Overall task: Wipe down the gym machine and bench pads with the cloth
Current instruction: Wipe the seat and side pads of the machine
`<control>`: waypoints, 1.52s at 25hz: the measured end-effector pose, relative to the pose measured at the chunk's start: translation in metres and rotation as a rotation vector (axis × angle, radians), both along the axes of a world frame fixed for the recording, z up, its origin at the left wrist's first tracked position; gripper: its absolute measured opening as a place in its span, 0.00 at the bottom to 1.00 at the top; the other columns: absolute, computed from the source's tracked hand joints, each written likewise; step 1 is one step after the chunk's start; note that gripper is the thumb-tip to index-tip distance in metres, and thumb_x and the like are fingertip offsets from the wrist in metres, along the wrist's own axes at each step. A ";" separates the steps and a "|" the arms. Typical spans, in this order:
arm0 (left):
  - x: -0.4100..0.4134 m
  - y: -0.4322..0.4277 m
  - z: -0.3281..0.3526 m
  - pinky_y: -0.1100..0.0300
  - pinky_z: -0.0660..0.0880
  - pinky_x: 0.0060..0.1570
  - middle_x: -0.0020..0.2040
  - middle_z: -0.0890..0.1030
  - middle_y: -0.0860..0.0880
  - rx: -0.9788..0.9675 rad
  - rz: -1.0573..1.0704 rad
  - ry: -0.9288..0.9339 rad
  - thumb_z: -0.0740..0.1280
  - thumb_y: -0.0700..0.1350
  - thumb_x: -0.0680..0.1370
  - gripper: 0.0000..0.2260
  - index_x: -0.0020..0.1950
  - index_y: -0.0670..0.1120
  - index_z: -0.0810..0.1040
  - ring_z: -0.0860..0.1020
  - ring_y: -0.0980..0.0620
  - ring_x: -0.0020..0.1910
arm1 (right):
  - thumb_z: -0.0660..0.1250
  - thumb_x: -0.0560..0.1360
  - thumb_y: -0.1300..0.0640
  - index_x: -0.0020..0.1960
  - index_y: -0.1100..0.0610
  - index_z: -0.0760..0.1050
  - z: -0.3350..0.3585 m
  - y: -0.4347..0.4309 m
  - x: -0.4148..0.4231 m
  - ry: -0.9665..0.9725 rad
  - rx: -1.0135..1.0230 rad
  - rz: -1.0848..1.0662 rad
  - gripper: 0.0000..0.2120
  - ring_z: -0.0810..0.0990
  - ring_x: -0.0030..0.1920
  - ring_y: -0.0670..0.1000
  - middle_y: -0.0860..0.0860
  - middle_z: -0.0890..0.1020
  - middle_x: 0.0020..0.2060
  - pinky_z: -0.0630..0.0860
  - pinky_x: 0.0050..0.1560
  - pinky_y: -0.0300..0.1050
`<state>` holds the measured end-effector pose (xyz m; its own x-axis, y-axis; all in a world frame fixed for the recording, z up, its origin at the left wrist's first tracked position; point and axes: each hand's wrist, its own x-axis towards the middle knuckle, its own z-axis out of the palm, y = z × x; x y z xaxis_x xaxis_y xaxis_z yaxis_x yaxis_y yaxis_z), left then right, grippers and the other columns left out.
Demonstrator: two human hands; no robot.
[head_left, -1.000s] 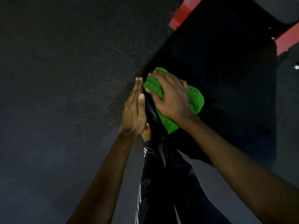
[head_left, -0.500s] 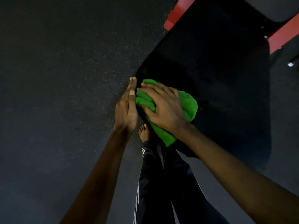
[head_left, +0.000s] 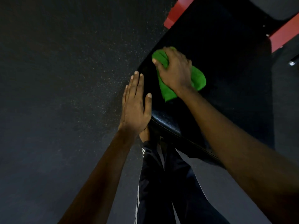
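I have my right hand curled over the bunched green cloth, pressing it onto the black bench pad near its left edge. My left hand lies flat, fingers straight and together, against the pad's side, near the cloth but apart from it.

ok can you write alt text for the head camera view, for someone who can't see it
Seen from above, a person's right hand grips a bunched green cloth on a black bench pad, while the left hand rests flat, fingers straight, against the pad's side edge. A red frame shows beyond the pad, above a dark speckled floor.
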<state>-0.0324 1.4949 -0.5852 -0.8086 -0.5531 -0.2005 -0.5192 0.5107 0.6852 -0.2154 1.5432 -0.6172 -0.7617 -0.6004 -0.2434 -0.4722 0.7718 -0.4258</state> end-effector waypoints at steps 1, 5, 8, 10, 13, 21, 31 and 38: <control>-0.001 0.000 0.000 0.53 0.48 0.79 0.82 0.55 0.44 -0.006 -0.003 0.004 0.55 0.47 0.85 0.25 0.81 0.40 0.57 0.52 0.49 0.81 | 0.60 0.78 0.36 0.67 0.47 0.74 -0.006 -0.010 -0.013 -0.003 0.012 -0.002 0.23 0.75 0.66 0.54 0.47 0.78 0.67 0.68 0.63 0.53; -0.002 -0.001 0.002 0.50 0.51 0.79 0.81 0.58 0.42 -0.045 0.008 -0.008 0.56 0.46 0.83 0.26 0.80 0.39 0.59 0.54 0.48 0.80 | 0.61 0.78 0.37 0.70 0.47 0.71 0.003 -0.007 -0.006 -0.059 0.028 -0.042 0.24 0.74 0.68 0.56 0.48 0.75 0.69 0.70 0.65 0.56; -0.015 -0.003 0.008 0.51 0.50 0.79 0.80 0.60 0.41 -0.015 0.038 -0.011 0.55 0.45 0.79 0.29 0.79 0.37 0.60 0.54 0.47 0.80 | 0.62 0.79 0.40 0.76 0.46 0.66 0.028 0.039 0.033 -0.113 -0.041 0.097 0.27 0.67 0.75 0.53 0.46 0.68 0.76 0.64 0.71 0.54; -0.029 -0.006 0.011 0.52 0.50 0.79 0.80 0.60 0.41 0.049 0.026 -0.013 0.54 0.43 0.76 0.30 0.79 0.37 0.60 0.55 0.47 0.80 | 0.62 0.80 0.42 0.77 0.46 0.64 0.028 0.053 0.036 -0.091 -0.048 0.149 0.27 0.65 0.76 0.52 0.45 0.67 0.77 0.63 0.70 0.53; -0.039 -0.010 0.008 0.52 0.50 0.79 0.79 0.63 0.43 -0.055 -0.092 -0.082 0.51 0.45 0.76 0.30 0.78 0.39 0.63 0.56 0.49 0.80 | 0.62 0.80 0.43 0.75 0.49 0.67 0.004 0.022 -0.001 -0.028 -0.011 0.069 0.25 0.70 0.73 0.54 0.48 0.71 0.74 0.67 0.68 0.54; -0.039 -0.007 0.002 0.53 0.52 0.78 0.78 0.66 0.44 -0.158 -0.084 -0.110 0.56 0.45 0.80 0.25 0.77 0.40 0.67 0.59 0.49 0.79 | 0.60 0.80 0.39 0.73 0.47 0.68 0.017 0.030 0.013 -0.063 0.002 0.018 0.25 0.70 0.72 0.54 0.47 0.72 0.72 0.68 0.67 0.58; -0.045 -0.011 0.008 0.48 0.62 0.75 0.75 0.70 0.43 -0.164 -0.099 -0.141 0.57 0.46 0.79 0.24 0.75 0.40 0.70 0.65 0.45 0.76 | 0.61 0.79 0.42 0.72 0.50 0.69 -0.026 -0.024 -0.053 -0.037 0.097 -0.125 0.24 0.73 0.68 0.57 0.51 0.74 0.70 0.67 0.65 0.54; -0.053 -0.022 -0.004 0.47 0.62 0.75 0.75 0.69 0.41 -0.136 -0.105 -0.124 0.58 0.43 0.80 0.23 0.75 0.39 0.69 0.63 0.45 0.77 | 0.62 0.78 0.42 0.73 0.47 0.68 0.015 0.042 0.004 -0.084 0.027 -0.022 0.25 0.71 0.70 0.55 0.48 0.74 0.70 0.69 0.64 0.57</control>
<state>-0.0853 1.4730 -0.5888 -0.8370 -0.4958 -0.2314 -0.5344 0.6500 0.5403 -0.2109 1.5850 -0.6023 -0.7508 -0.5766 -0.3223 -0.4190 0.7929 -0.4423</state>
